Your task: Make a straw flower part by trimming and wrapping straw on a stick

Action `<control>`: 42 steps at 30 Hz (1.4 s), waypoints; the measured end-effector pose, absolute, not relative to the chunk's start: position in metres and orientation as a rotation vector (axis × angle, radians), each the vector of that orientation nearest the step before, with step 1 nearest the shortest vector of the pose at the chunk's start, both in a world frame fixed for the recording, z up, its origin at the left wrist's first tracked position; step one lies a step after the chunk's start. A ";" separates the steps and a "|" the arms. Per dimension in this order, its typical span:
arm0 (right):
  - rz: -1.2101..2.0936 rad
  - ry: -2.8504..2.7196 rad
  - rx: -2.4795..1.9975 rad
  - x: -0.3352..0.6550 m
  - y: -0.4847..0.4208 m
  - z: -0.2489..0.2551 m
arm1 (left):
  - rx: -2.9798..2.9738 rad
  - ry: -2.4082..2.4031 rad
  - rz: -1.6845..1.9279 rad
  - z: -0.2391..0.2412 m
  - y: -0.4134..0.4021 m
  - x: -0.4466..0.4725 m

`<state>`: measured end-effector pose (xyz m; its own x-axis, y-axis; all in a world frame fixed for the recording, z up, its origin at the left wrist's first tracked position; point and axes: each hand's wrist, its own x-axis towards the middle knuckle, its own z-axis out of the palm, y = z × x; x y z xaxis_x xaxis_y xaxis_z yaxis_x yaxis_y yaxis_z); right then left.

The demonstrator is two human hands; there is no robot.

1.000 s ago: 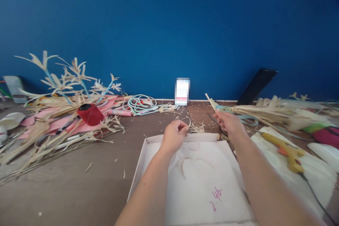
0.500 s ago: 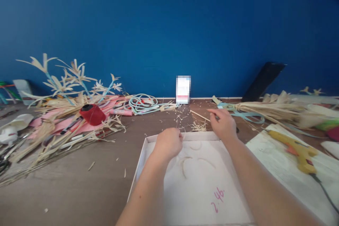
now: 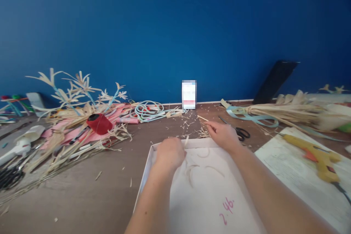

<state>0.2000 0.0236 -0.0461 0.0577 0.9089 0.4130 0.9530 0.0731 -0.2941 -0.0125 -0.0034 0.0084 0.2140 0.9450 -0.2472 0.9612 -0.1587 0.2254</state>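
My left hand (image 3: pixel 170 153) is closed above the far left part of a shallow white box (image 3: pixel 203 204). A short pale strip (image 3: pixel 187 141) sticks up from its fingertips. Just past the box's far rim, my right hand (image 3: pixel 224 135) has its fingers closed at the near end of a thin straw-coloured stick (image 3: pixel 202 118). Black-handled scissors (image 3: pixel 242 134) lie on the table just right of this hand. Curved pale strips (image 3: pixel 215 170) rest inside the box, near pink handwritten figures.
Straw trimmings (image 3: pixel 203 132) litter the table behind the box. At right, a yellow glue gun (image 3: pixel 315 153) lies on a white sheet (image 3: pixel 287 179). On the left are a red thread spool (image 3: pixel 99 123), straw flowers (image 3: pixel 67 97) and coiled light-blue cord (image 3: pixel 149 110). A lit screen (image 3: pixel 189 94) stands at the wall.
My right hand has moved left and slightly down to the stick, uncovering the scissors, which now lie on the table. My left hand has shifted slightly left, and its pale strip shows more clearly.
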 end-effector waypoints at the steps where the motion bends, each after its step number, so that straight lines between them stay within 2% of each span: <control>1: -0.127 -1.864 -1.862 0.199 0.024 -0.046 | 2.179 1.766 -0.062 0.007 -0.004 -0.011; 12: -0.265 -1.766 -1.896 0.207 0.011 -0.053 | 2.166 1.598 -0.008 0.006 0.000 -0.002; 19: -0.231 -1.681 -1.813 0.208 0.008 -0.047 | 1.880 1.138 0.160 0.000 0.009 -0.010; 24: -0.151 -1.639 -1.536 0.203 0.004 -0.036 | 1.594 0.872 0.366 -0.011 0.010 -0.021; 31: -0.059 -1.876 -1.336 0.190 0.001 -0.028 | 1.374 1.157 0.938 -0.018 0.022 -0.013; 42: -0.268 -1.950 -1.873 0.176 0.018 -0.043 | 1.363 1.466 1.246 -0.052 0.029 0.009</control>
